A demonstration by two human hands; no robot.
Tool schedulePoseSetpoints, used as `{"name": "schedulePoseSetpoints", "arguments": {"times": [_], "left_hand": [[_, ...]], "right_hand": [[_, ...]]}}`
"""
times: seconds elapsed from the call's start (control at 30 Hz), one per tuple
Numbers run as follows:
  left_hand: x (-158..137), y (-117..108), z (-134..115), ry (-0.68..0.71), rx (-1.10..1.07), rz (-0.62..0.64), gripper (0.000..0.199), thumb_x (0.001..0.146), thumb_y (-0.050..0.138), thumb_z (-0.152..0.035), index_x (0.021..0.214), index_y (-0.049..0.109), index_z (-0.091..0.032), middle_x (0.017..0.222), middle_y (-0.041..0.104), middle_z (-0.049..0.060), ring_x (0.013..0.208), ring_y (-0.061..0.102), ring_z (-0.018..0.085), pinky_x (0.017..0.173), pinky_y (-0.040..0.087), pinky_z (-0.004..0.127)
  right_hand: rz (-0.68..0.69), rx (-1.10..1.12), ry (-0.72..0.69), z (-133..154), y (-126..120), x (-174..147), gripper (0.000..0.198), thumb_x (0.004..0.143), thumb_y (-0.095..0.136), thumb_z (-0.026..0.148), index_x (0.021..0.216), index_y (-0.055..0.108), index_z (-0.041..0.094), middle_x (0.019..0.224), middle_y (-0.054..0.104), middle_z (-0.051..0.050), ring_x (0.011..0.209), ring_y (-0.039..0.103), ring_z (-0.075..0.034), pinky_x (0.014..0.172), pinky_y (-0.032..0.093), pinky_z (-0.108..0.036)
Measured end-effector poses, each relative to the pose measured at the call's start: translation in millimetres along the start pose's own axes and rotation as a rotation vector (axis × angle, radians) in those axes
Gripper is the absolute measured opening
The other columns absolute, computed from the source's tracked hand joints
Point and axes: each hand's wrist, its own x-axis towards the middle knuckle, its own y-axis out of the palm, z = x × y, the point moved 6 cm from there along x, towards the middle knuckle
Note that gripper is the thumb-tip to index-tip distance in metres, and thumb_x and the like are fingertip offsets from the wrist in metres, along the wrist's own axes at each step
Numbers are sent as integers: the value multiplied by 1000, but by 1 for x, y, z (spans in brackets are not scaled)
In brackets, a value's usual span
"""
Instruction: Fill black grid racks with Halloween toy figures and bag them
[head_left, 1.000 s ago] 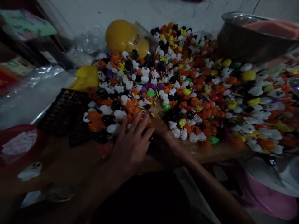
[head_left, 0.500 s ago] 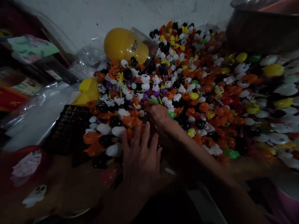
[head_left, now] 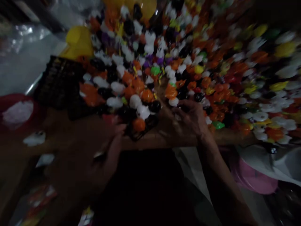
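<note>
bare right hand (head_left: 194, 116) and slim forearm (head_left: 218, 163); dark clothing (head_left: 145, 185).

The left hand (head_left: 110, 147) no longer lies spread over the front figures; it is drawn back leftward to the table edge (head_left: 141, 144). White figures (head_left: 143, 111) formerly beneath it are exposed. The right hand (head_left: 192, 117) is withdrawn from the pile's middle to the front, fingers bent. The view is tilted lower: the yellow case (head_left: 134, 8) is cut off above; a packet (head_left: 86, 218) appears below.
</note>
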Motion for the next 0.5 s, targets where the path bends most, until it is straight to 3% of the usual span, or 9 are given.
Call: {"name": "schedulePoseSetpoints", "arguments": {"times": [0.07,0.13,0.2,0.33,0.5], "left_hand": [[-33,0,33,-114,20,9,16,97,59,-28,107,71,-28,102,77,1,92,73,22,86,58,41],[-63,14,63,-220,-23,65,14,95,59,-29,97,72,-24,91,76,2,84,72,22,80,58,38],[-80,31,81,-270,-37,59,16,95,58,-29,98,73,-22,93,77,4,90,72,23,84,58,39],[-76,64,80,-266,-55,60,19,94,61,-34,104,72,-22,106,76,7,106,69,27,98,53,45],[-64,87,64,-287,26,122,24,85,71,-34,106,69,-21,110,74,11,113,64,34,98,49,49]], "right_hand": [[59,63,-9,0,6,-33,24,85,75,43,88,75,20,80,73,-3,70,64,-18,66,49,-29],[132,74,-62,8,21,-62,19,89,70,41,88,75,22,84,74,-4,78,67,-21,72,52,-32],[209,52,-119,20,42,-85,18,94,62,36,90,74,23,89,75,-5,83,68,-22,76,53,-34],[288,10,-184,33,82,-103,21,96,54,32,96,72,20,92,74,-7,82,67,-21,74,53,-33],[233,19,-92,24,92,-98,21,89,64,38,91,73,20,88,76,-5,80,68,-22,75,54,-34]]}}
